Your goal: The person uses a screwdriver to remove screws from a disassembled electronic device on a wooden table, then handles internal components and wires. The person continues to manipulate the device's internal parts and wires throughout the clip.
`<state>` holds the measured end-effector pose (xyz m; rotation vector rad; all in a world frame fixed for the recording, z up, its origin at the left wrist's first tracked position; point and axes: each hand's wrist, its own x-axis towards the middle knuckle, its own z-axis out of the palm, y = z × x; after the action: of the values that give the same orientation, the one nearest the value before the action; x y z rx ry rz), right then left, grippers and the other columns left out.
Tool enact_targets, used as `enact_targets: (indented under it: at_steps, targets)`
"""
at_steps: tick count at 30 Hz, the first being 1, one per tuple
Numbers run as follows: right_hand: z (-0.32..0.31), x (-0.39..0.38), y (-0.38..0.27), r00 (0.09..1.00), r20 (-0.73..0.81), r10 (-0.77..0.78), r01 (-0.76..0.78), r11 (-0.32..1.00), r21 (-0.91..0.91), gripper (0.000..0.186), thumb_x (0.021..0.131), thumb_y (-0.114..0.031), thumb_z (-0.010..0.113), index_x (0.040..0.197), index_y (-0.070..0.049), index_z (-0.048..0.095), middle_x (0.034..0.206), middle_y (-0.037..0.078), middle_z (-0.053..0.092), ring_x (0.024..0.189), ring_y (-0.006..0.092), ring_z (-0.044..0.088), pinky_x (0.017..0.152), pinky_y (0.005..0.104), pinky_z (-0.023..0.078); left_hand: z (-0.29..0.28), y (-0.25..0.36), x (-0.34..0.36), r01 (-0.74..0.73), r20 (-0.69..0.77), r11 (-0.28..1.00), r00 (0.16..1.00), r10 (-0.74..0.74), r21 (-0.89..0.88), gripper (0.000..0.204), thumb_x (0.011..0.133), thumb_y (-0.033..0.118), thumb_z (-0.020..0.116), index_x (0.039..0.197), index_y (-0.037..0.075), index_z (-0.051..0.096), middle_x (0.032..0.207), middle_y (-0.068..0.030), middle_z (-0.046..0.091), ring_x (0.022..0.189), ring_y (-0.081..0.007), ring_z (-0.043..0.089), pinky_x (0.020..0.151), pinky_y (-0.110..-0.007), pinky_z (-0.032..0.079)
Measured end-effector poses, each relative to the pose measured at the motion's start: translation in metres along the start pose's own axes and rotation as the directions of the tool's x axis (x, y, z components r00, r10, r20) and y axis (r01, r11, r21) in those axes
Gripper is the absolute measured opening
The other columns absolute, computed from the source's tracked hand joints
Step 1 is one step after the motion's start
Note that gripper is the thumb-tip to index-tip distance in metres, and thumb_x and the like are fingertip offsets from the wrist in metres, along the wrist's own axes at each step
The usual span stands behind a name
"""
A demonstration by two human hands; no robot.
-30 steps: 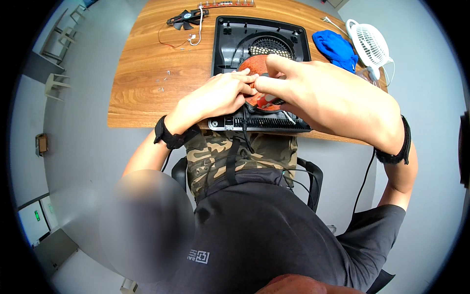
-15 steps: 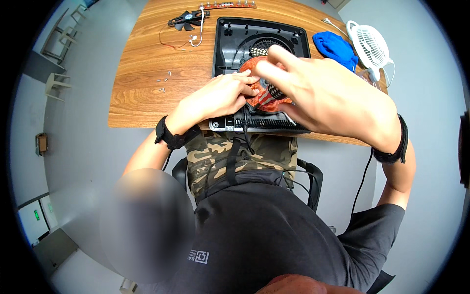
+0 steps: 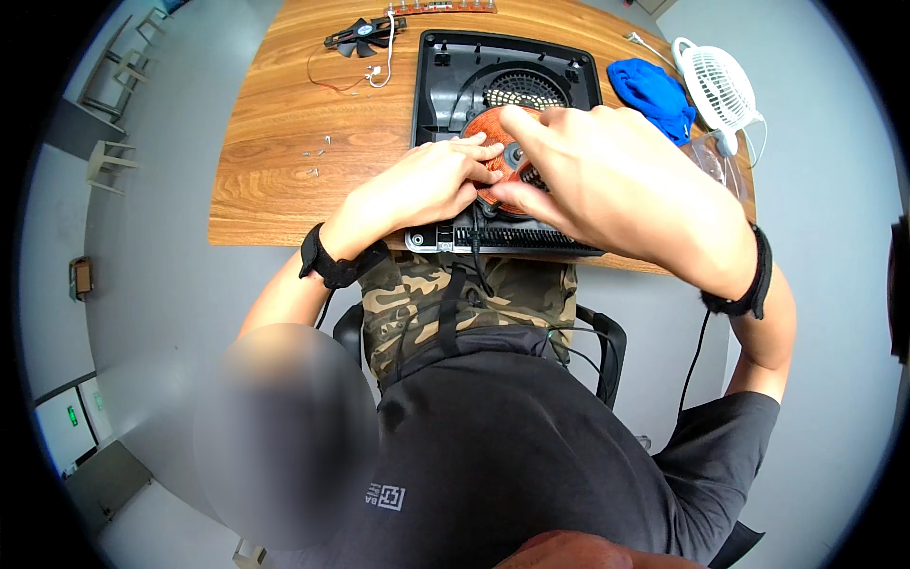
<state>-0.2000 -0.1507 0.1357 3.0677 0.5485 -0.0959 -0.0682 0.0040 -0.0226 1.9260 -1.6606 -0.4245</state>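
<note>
An orange-red wound coil disc (image 3: 483, 128) with a grey centre lies inside an open black housing (image 3: 445, 85) that has a round vent grille (image 3: 521, 90). My left hand (image 3: 422, 190) rests from the lower left on the disc's left side, fingers stretched out with their tips touching it. My right hand (image 3: 597, 175) is bent over the disc's right part, thumb low and index finger curled above; what it grips, if anything, is hidden under it. A dark cable (image 3: 477, 247) runs from the housing's front down over the table edge.
On the wooden table (image 3: 261, 190) are a black fan (image 3: 360, 38) with wires, a red circuit strip (image 3: 445, 8), small screws (image 3: 313, 171) at the left, a blue cloth (image 3: 645, 90), a white fan (image 3: 716, 85) and a clear plastic bag (image 3: 711, 156) at the right.
My right hand and forearm have shifted left, the hand turning over the disc, with more of the disc's grey centre showing than a second ago. My left hand stays almost still.
</note>
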Motion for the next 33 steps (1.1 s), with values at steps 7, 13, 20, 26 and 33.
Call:
enact_targets:
  at_steps: [7,13,20,26,33]
  targets:
    - [-0.01,-0.014,0.012,0.979,-0.024,-0.201,0.203,0.973,0.11,0.027,0.093,-0.012,0.065,0.114,0.003,0.058,0.1,0.019,0.063,0.089,0.035,0.07,0.076,0.0433,0.056,-0.003,0.007,-0.001,0.03,-0.021,0.999,0.999,-0.03,-0.01,0.03,0.083,0.004,0.059,0.108,-0.003,0.074,0.134,-0.0231,0.063,0.123,-0.0384,0.061,0.111,-0.046,0.046]
    - [-0.003,-0.002,0.001,0.996,0.076,-0.039,0.031,0.994,0.106,0.031,0.1,-0.029,0.063,0.109,0.001,0.058,0.086,0.021,0.067,0.073,0.038,0.069,0.063,0.0449,0.055,-0.004,0.002,0.001,-0.011,0.012,1.0,1.0,0.011,-0.008,0.03,0.084,0.005,0.058,0.108,-0.002,0.074,0.136,-0.0234,0.062,0.126,-0.0394,0.059,0.115,-0.046,0.043]
    - [-0.01,0.0,0.003,0.997,0.079,0.017,-0.025,0.994,0.108,0.022,0.096,-0.018,0.062,0.106,0.002,0.063,0.084,0.019,0.07,0.083,0.0353,0.072,0.071,0.0418,0.058,-0.001,-0.001,-0.001,0.0,0.004,1.0,1.0,0.0,0.029,0.03,0.085,0.005,0.057,0.109,-0.001,0.074,0.139,-0.0218,0.061,0.13,-0.0384,0.056,0.115,-0.046,0.043]
    - [-0.008,-0.014,0.012,0.986,-0.038,-0.165,0.169,0.973,0.16,0.025,0.094,-0.015,0.065,0.111,0.001,0.059,0.098,0.019,0.066,0.092,0.0364,0.069,0.076,0.0433,0.056,-0.011,0.012,0.001,0.068,0.072,0.998,0.995,-0.067,-0.006,0.032,0.085,0.005,0.057,0.111,0.0,0.075,0.139,-0.0203,0.061,0.132,-0.0377,0.055,0.114,-0.046,0.044]
    - [0.0,-0.005,0.008,0.994,0.058,0.094,-0.1,0.989,0.106,0.032,0.096,-0.03,0.065,0.096,0.002,0.067,0.084,0.021,0.071,0.086,0.0346,0.073,0.073,0.0411,0.058,0.008,-0.012,0.002,-0.063,-0.036,0.996,0.997,0.065,0.068,0.031,0.085,0.007,0.058,0.11,0.001,0.075,0.141,-0.0192,0.06,0.132,-0.0369,0.055,0.114,-0.045,0.044]
